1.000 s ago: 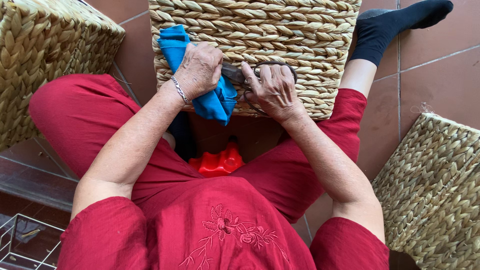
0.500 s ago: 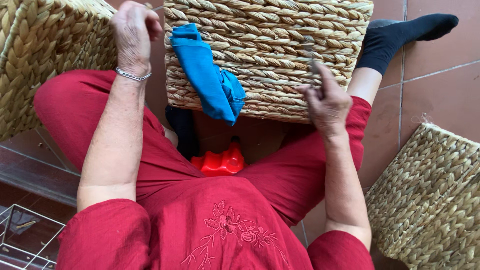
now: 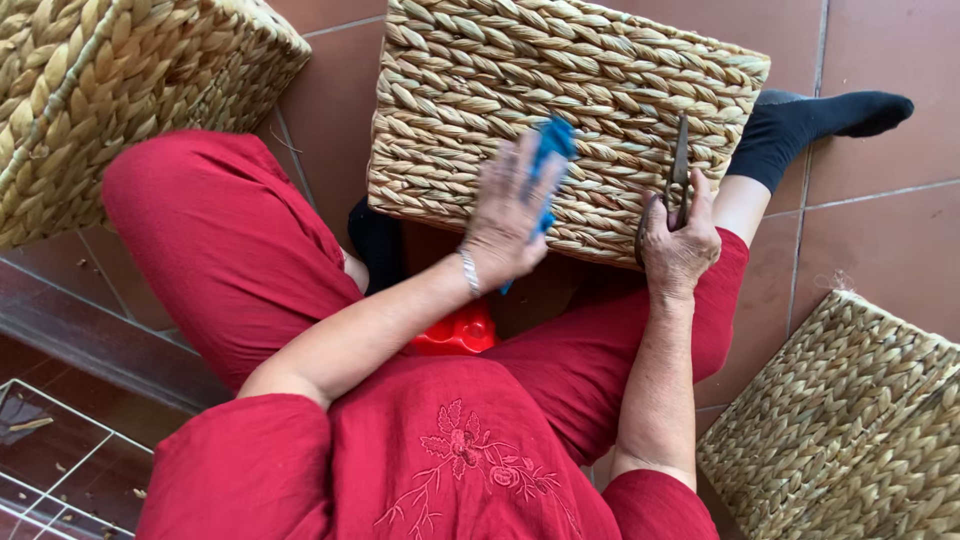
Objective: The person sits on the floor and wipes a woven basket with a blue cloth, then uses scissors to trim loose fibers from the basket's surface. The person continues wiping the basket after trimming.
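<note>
The left hand (image 3: 508,215) lies flat, fingers spread, on a crumpled blue cloth (image 3: 552,160) against the side of the square woven straw basket (image 3: 480,90). Just beside it, the right hand (image 3: 680,245) is clamped on dark metal scissors (image 3: 680,165) — blades pointing up the same wall — between the red-trousered knees.

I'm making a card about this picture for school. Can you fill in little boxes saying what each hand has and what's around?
Left hand: on a blue cloth
Right hand: holds scissors, points up
Middle basket: woven, between the knees
Other baskets: upper left, lower right
Floor: reddish tiles
Lap: red thing
</note>
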